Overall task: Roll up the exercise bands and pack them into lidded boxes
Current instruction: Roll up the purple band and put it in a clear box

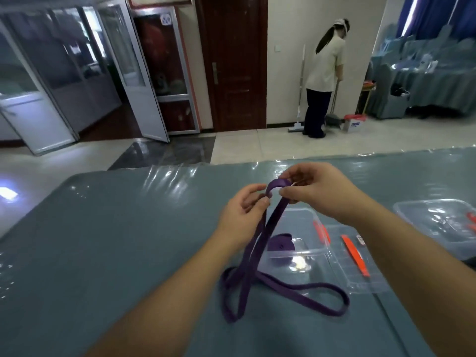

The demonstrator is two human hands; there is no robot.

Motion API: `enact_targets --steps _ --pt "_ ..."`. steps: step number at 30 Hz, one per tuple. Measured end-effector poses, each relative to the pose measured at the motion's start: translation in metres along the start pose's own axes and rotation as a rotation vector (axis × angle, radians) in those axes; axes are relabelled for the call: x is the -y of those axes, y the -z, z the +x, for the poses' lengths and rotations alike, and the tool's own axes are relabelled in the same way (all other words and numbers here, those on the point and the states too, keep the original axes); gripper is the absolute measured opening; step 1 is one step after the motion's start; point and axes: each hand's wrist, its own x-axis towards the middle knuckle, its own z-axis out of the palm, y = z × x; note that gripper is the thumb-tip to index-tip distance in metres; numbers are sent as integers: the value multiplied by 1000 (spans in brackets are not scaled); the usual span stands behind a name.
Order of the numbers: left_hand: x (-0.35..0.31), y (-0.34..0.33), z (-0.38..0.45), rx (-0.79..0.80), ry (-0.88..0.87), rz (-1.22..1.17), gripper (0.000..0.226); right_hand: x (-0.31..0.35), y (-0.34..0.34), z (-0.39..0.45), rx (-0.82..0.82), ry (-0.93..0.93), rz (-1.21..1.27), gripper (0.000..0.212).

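Head view shows my left hand (244,212) and my right hand (314,191) raised over the middle of the grey-blue plastic-covered table (128,240), both pinching the top bend of a long purple flat rubber exercise band (257,253). My left thumb and forefinger curl onto the bend from one side, my right fingers close on it from the other, and what looks like the first small turn of a roll sits between them, though part of it is hidden behind my fingers. From there the band hangs down in two strands and trails in loose loops on the table near its front edge.

Just behind those loops stands a clear plastic box (296,235) holding an already rolled purple band (279,244); its clear lid with orange clips (355,264) lies beside it to the right. A second clear lidded box (438,222) sits at the table's right edge.

To roll well, I judge I should keep the two strands flat and stacked, turn the coil tightly with my right fingers while my left feeds the band under light tension, and watch that the crossing loops below do not twist in.
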Motion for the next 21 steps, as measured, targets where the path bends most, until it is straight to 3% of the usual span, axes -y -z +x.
enact_targets --steps 13,21 --pt "-86 -44 17 4 -154 113 31 34 52 11 -46 131 269 20" --pt "-97 -71 20 -111 -246 183 16 19 74 7 2 125 308 19"
